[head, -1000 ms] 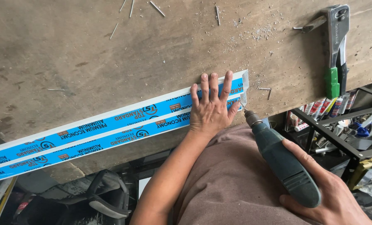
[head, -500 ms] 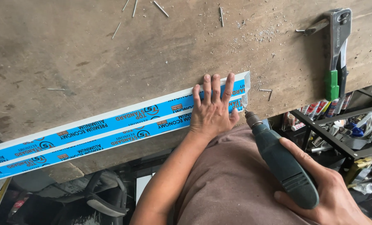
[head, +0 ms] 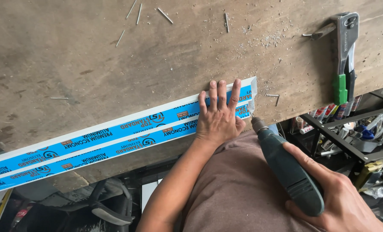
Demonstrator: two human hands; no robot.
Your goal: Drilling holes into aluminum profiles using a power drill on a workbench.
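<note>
Hands first: our left hand (head: 218,117) lies flat, fingers spread and pointing away from us, pressing the blue-wrapped aluminium strip (head: 114,137) onto the worn workbench (head: 92,56); it grips nothing. Our right hand (head: 329,197) is wrapped fully around the dark green drill (head: 286,169), wrist angled inward, bit meeting the strip's end just right of the left thumb. We note the strip running diagonally along the bench's near edge. A rivet tool (head: 345,56) lies well apart, upper right.

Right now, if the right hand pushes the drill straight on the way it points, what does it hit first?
The right hand aims the drill at the end of the blue-taped metal strip; its bit already looks at the strip's edge, though contact is unclear.
</note>
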